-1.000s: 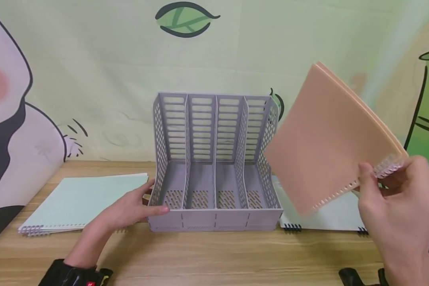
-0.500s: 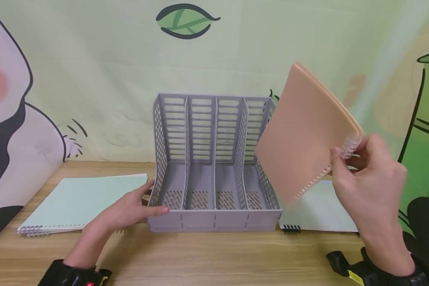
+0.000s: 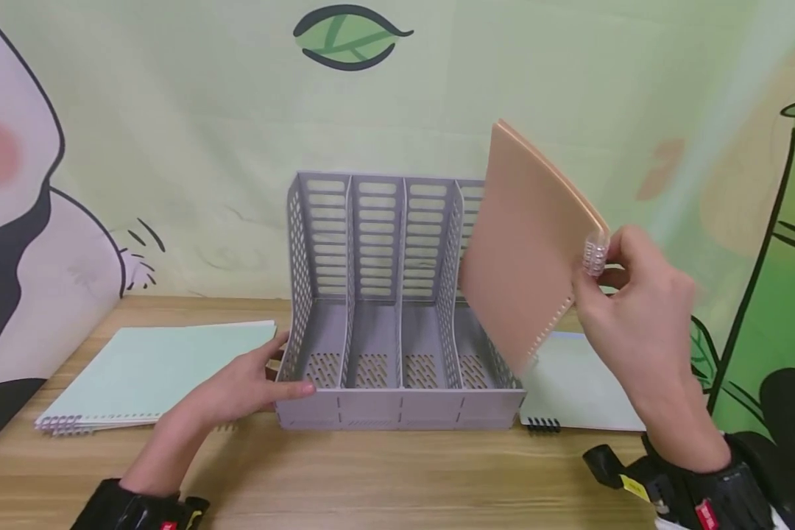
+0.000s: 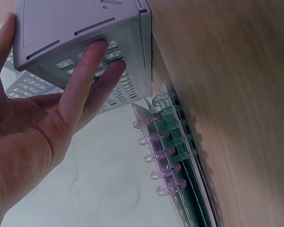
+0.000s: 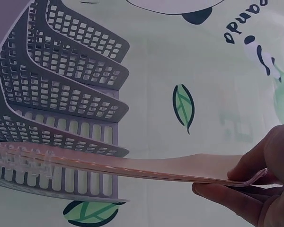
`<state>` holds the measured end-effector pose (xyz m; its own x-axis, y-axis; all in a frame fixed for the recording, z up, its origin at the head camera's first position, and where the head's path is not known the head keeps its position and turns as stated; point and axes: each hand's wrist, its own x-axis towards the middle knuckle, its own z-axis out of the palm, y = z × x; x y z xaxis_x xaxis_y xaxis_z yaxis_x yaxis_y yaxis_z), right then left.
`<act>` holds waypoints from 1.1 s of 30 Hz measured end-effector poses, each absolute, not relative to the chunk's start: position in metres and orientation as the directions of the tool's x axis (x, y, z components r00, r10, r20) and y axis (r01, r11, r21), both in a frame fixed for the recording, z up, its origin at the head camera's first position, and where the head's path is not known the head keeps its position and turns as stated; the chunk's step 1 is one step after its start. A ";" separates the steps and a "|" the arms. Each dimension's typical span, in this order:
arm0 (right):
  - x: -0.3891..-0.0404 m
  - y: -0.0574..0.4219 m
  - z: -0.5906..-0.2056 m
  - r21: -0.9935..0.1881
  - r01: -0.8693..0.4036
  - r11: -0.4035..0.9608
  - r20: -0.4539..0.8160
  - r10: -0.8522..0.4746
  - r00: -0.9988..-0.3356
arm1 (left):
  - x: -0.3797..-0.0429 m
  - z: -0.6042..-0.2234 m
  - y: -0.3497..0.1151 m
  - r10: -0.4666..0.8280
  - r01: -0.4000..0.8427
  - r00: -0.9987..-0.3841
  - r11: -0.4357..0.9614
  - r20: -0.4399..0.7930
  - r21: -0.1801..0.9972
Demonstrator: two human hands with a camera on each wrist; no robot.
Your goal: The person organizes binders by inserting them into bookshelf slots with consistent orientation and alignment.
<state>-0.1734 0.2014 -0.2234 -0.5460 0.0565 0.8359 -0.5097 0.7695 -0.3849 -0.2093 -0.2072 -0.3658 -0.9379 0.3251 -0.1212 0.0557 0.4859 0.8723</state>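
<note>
Okay, left hand (image 3: 238,383) grips the rack (image 3: 374,327) at its left corner, likely steadying it; right hand (image 3: 642,316) pinches the peach notebook (image 3: 526,243) by a corner, right of frame centre, tilted at the rightmost slot (image 3: 475,346), probably for clearance.

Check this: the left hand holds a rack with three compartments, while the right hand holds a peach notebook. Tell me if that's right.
Not quite: the rack has four compartments, not three, as the head view shows. The rest stands: the left hand holds it, and the right hand holds a peach notebook.
</note>
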 end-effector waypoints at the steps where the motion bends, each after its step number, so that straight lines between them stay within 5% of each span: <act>1: -0.175 0.201 -0.223 -0.379 -0.514 0.769 0.837 0.048 -0.545 | -0.209 -0.366 -0.207 0.330 0.059 -0.936 0.482 -0.119 0.874; 33: -0.223 0.185 -0.241 -0.313 -0.495 0.811 0.749 -0.110 -0.654 | -0.211 -0.367 -0.205 0.325 0.050 -0.937 0.487 -0.128 0.872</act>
